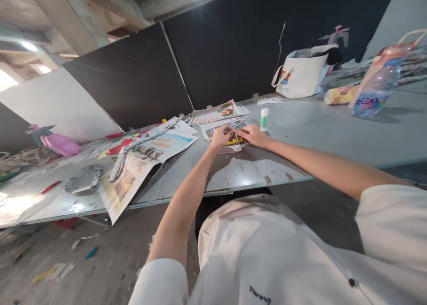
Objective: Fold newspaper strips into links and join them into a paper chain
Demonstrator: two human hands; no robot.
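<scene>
My left hand point(222, 137) and my right hand point(254, 135) meet over the front part of the table, fingertips pinched close together. Whatever sits between the fingers is too small and too covered to name. Directly under them shows a bright yellow piece point(235, 141), partly hidden by the fingers. Scraps of pale paper point(231, 149) lie just in front of it. Behind my hands is a stack of printed sheets point(213, 113). Right of them a glue stick point(264, 119) with a white cap and green label stands upright.
Left, an open magazine point(128, 174) hangs over the edge of the table point(333, 131), near a braided grey ring point(83, 178) and a pink spray bottle point(62, 143). Rightward stand a white bag point(300, 76) and a water bottle point(375, 91). A dark panel point(227, 51) rises behind.
</scene>
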